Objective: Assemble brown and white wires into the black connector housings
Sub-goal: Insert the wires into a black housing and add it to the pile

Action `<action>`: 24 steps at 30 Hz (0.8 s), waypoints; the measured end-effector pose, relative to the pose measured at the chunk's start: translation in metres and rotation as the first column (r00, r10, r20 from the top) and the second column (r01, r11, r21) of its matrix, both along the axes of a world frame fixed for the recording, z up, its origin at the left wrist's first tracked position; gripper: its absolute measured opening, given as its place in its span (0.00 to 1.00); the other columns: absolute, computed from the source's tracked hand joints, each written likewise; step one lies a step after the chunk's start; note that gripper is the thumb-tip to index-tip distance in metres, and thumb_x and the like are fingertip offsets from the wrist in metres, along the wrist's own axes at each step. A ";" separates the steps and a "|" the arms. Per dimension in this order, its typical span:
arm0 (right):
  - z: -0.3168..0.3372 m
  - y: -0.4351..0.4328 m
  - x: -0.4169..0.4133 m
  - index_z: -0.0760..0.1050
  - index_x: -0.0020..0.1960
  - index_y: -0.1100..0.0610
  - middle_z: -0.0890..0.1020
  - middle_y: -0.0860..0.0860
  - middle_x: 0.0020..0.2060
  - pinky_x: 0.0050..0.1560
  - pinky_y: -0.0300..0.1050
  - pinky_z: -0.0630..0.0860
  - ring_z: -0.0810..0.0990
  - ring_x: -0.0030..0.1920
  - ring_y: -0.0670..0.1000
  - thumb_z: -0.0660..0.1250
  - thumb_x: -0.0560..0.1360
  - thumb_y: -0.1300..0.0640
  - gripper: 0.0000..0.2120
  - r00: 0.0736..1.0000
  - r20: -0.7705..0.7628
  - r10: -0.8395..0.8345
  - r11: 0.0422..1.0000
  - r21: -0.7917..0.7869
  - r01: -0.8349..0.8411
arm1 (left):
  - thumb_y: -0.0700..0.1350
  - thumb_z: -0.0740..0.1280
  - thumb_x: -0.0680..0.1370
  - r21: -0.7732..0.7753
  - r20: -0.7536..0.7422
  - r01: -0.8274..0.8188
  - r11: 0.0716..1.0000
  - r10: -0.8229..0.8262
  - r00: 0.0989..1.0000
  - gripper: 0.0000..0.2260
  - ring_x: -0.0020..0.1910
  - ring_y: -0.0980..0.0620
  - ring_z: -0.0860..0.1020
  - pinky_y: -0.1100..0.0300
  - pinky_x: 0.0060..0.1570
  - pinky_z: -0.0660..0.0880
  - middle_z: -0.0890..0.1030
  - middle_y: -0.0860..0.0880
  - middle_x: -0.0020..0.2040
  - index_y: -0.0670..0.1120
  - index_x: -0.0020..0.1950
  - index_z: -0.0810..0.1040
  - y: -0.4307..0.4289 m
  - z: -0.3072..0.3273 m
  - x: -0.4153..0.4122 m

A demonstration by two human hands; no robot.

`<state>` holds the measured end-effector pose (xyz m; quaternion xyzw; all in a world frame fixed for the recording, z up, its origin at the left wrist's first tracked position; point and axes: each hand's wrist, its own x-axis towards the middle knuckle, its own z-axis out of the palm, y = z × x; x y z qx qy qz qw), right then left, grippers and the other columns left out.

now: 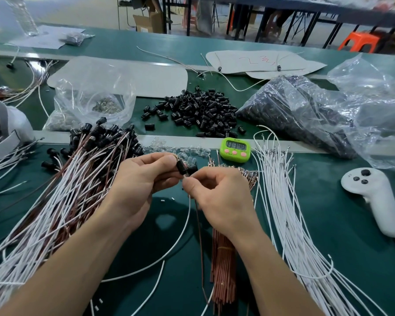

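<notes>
- Head view: the green work table (pixel 351 258) is crowded. Finished wired housings (pixel 78 179) fan over its left side and run off the near-left edge. Loose white wires (pixel 290 213) cover the right side down to the near edge.
- Bare mat shows only in a narrow strip below the hands, between that fan and a bundle of brown wires (pixel 222 258).
- A pile of loose black housings (pixel 198 110) lies toward the far side, beside a clear bag (pixel 306 110) holding more. A green timer (pixel 235 149) and a white controller (pixel 374 197) sit to the right.
- The wire tips are hidden between the fingertips, and the timer digits are hard to read.
- The left hand (pixel 144 179), raised over the table's middle, pinches a black connector housing (pixel 181 167) between thumb and fingers.
- The right hand (pixel 217 195) pinches a brown wire (pixel 198 224) just under the housing. A white wire (pixel 183 229) curves up to the same pinch.
</notes>
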<state>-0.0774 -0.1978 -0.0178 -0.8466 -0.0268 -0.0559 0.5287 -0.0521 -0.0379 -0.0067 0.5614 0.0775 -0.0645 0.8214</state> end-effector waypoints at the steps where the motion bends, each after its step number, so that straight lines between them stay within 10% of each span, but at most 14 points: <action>1: 0.000 0.000 0.000 0.84 0.38 0.51 0.84 0.45 0.30 0.33 0.42 0.77 0.80 0.29 0.45 0.75 0.75 0.50 0.08 1.000 -0.007 0.002 1.000 0.003 -0.002 | 0.46 0.74 0.65 0.009 0.009 -0.002 1.000 0.002 1.000 0.04 0.34 0.53 0.85 0.65 0.34 0.80 0.86 0.45 0.37 0.49 0.36 0.88 0.000 0.000 0.000; 24: -0.005 -0.004 0.008 0.84 0.37 0.55 0.84 0.52 0.30 0.31 0.38 0.74 0.77 0.26 0.44 0.73 0.78 0.62 0.11 0.996 -0.024 0.088 0.965 0.249 -0.080 | 0.45 0.75 0.63 -0.031 0.018 0.049 0.998 -0.048 0.999 0.07 0.35 0.53 0.85 0.64 0.36 0.81 0.87 0.45 0.40 0.49 0.40 0.88 -0.003 0.001 -0.005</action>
